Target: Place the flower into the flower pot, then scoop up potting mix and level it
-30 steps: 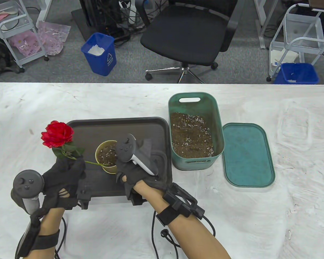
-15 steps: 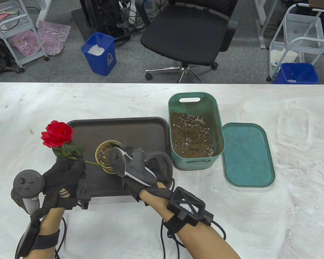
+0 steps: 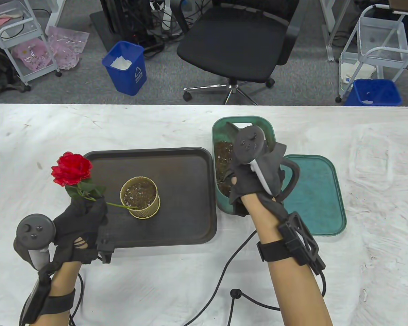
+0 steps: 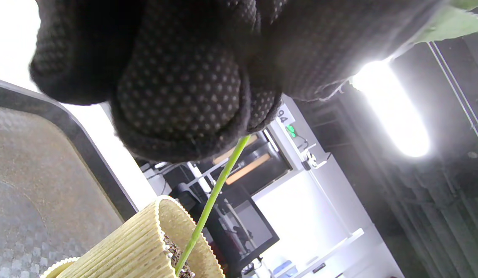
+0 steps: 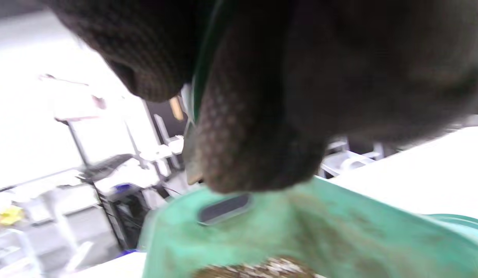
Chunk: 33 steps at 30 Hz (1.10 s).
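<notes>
Right hand point(image 3: 255, 169) had left the flower pot point(image 3: 140, 198) and hung over the green bin point(image 3: 221, 200) of potting mix point(image 3: 223, 156); its grasp was blurred, undecidable. Left hand point(image 3: 80, 224) stayed pinched on the rose point(image 3: 71, 168) stem, its tip inside the pot, as the left wrist view confirmed. The tray point(image 3: 187, 190) around the pot lay uncovered.

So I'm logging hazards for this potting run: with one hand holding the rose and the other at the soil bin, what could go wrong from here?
1. The left hand holds the rose far out to the side, its thin stem slanting into the pot; the stem may bend or slip out.
2. That light pot could tip under the sideways pull.
3. The right hand must carry soil from the bin across bare tablecloth; some may spill.
</notes>
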Each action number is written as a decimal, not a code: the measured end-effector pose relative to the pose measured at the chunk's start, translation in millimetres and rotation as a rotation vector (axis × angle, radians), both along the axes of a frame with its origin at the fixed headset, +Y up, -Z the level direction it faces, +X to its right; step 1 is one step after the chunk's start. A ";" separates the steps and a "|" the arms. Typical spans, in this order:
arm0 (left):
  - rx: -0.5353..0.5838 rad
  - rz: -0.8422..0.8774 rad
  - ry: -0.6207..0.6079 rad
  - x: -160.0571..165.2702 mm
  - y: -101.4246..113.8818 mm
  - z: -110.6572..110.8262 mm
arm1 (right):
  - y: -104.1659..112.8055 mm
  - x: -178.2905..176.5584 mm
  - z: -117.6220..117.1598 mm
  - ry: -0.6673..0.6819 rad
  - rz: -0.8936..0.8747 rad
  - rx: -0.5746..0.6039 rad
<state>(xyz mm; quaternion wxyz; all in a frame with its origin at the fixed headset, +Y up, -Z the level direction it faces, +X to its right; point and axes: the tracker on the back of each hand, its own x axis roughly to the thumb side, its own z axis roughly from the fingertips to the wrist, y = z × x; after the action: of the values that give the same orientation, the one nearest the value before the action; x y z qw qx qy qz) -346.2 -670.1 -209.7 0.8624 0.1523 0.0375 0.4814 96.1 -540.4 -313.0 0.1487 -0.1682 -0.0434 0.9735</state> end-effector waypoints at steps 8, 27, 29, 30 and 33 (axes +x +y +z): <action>0.001 -0.006 0.009 -0.4 -0.2 0.0 | -50.5 22.4 -37.1 -0.100 0.179 -0.436; -0.008 0.007 0.011 -1.1 -0.2 -1.1 | -88.7 41.3 -36.7 0.043 -0.394 -0.646; -0.007 0.005 0.011 -1.3 0.1 -1.6 | -91.9 44.3 -37.3 0.046 -0.450 -0.642; -0.007 0.003 0.012 -1.6 0.2 -1.8 | -93.6 45.3 -37.9 0.047 -0.483 -0.639; -0.009 0.004 0.016 -2.0 0.3 -1.9 | -99.7 45.5 -39.8 0.044 -0.590 -0.613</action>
<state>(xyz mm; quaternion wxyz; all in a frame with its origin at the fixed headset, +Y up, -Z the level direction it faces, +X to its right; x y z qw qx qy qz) -348.2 -669.9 -211.6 0.8617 0.1523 0.0468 0.4817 141.6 -640.1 -352.8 0.3650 -0.1891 0.3012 0.8604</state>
